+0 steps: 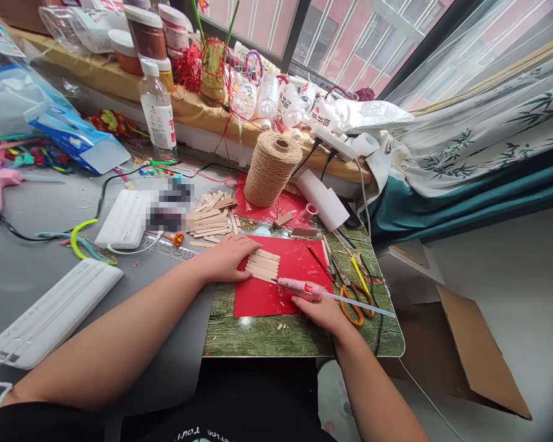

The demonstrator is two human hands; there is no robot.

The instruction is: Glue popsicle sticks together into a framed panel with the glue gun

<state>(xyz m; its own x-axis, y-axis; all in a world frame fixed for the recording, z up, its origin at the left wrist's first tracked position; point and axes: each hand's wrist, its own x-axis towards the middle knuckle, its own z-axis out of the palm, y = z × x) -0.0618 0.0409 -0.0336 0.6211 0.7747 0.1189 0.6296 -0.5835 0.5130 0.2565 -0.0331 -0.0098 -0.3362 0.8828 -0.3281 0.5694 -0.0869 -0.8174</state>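
While the right hand (pixel 320 312) wraps round a pink glue gun (pixel 299 288), the nozzle comes in at the near right corner of a small panel of craft sticks (pixel 262 265); from here I can't tell whether the tip touches it. The panel lies flat on a red sheet (pixel 253 304), toward that sheet's far left corner. At the panel's left end is the left hand (pixel 228 255), thumb parted from the fingers, though whether it grips the wood or only rests there I can't tell. A pale glue stick (pixel 359 303) juts from the back of the gun toward the right edge of the green wood-grain tabletop (pixel 239 336). Near that edge lie orange-handled scissors (pixel 346 282) and a yellow pen (pixel 359 274). Past the sheet's far left corner, loose sticks (pixel 209 219) are heaped, and a cone of twine (pixel 271 169) stands toward the far edge.
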